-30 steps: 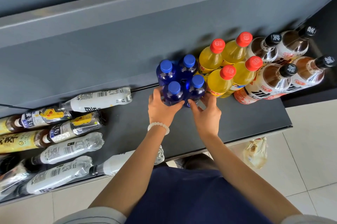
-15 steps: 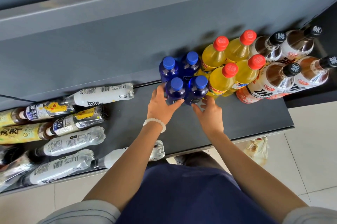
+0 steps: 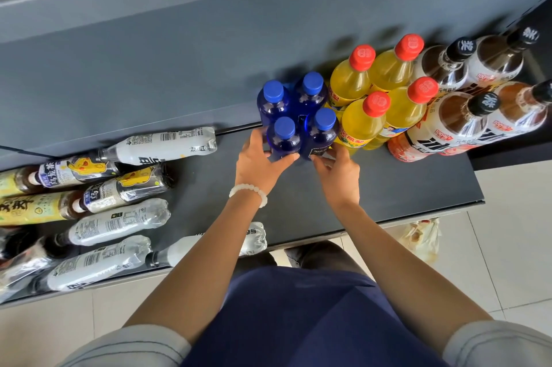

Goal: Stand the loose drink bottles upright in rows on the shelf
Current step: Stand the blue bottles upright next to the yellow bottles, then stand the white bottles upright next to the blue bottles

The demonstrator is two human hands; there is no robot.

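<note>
Several dark blue bottles (image 3: 282, 138) with blue caps stand upright in a tight block on the dark shelf (image 3: 388, 187). My left hand (image 3: 259, 159) cups the near-left blue bottle low on its side. My right hand (image 3: 339, 171) presses on the base of the near-right blue bottle (image 3: 321, 135). To the right stand several yellow juice bottles (image 3: 363, 121) with red caps, then several brown tea bottles (image 3: 457, 124) with black caps. Loose bottles lie on their sides at the left, among them white-labelled ones (image 3: 119, 221) and tea bottles (image 3: 125, 187).
A grey back panel (image 3: 179, 67) rises behind the shelf. One white bottle (image 3: 209, 244) lies at the shelf's front edge under my left forearm. A plastic bag (image 3: 421, 236) sits on the tiled floor below at the right. Bare shelf lies in front of the standing bottles.
Both hands have stayed on the front two blue bottles, nudging the block slightly back and right toward the yellow bottles. The loose bottles have not moved.
</note>
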